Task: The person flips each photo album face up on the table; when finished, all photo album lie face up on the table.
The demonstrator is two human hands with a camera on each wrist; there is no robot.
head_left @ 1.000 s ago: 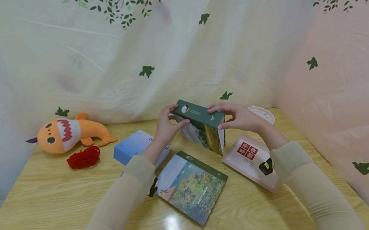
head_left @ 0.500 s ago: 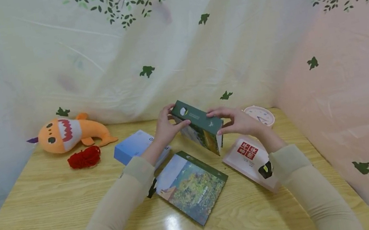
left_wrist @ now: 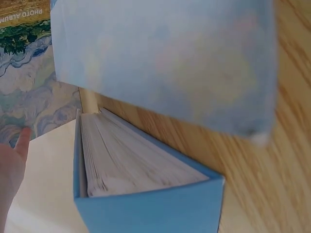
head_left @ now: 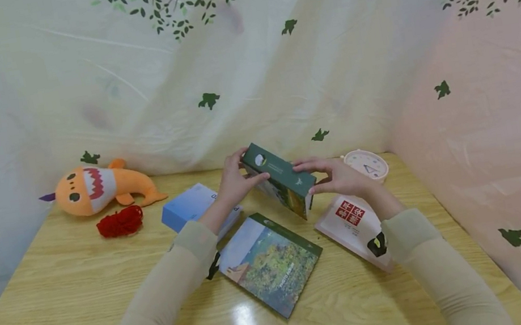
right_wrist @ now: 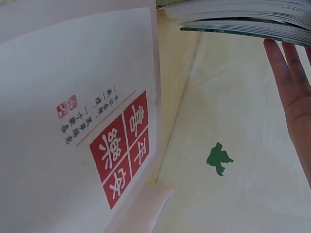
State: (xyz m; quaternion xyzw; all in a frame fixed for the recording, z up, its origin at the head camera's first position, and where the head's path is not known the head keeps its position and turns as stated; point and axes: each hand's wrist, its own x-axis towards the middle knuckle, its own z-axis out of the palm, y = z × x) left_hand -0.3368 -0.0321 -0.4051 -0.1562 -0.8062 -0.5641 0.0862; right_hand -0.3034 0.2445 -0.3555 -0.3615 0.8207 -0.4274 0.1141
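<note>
Pinching the green album (head_left: 278, 171) spine-up with left hand (head_left: 236, 181) and right hand (head_left: 339, 176), you apparently position it; placement next likely needs even support.

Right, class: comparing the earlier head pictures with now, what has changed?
The right hand and its end of the green-spined album have shifted slightly down the head view, uncovering more of the round clock. Nothing was newly grasped or released; the left hand also keeps its hold. The flat album, red yarn and orange plush toy stayed put.
</note>
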